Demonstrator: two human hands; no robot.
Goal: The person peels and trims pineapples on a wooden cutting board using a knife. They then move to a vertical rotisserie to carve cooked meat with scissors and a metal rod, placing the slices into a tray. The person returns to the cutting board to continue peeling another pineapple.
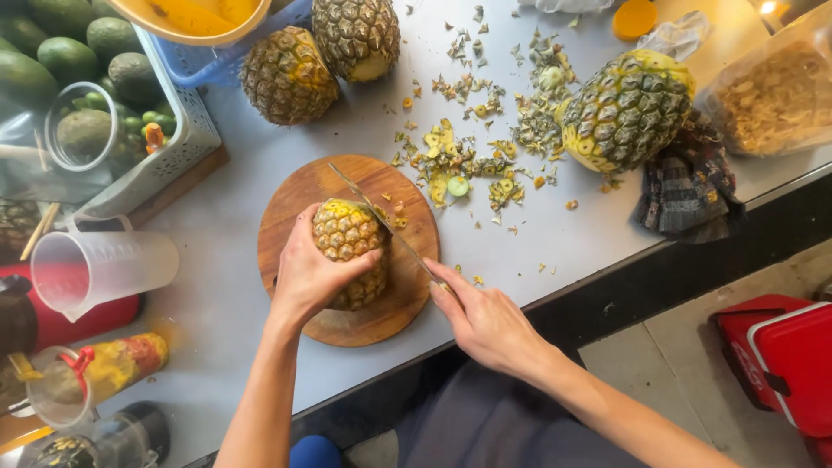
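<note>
Your left hand (310,276) was clamped around the pineapple (348,251), which lay on its side near the middle of the round wooden cutting board (299,195). Your right hand (487,322) came in from about four o'clock of the fruit, fingers closed on the handle of a long knife (381,221), index finger stretched along the spine. The blade ran toward eleven o'clock and rested across the top end of the pineapple.

The board sat on a pale worktop (225,243). At one to two o'clock of the board, peel scraps (472,160) lay scattered, and beyond them a whole pineapple (626,108) rested against a dark checked cloth (689,186). At twelve o'clock two more pineapples (321,61) lay side by side. At nine o'clock a clear plastic measuring jug (100,269) lay tipped over, and at ten o'clock a grey crate (169,147) held avocados (69,52).
</note>
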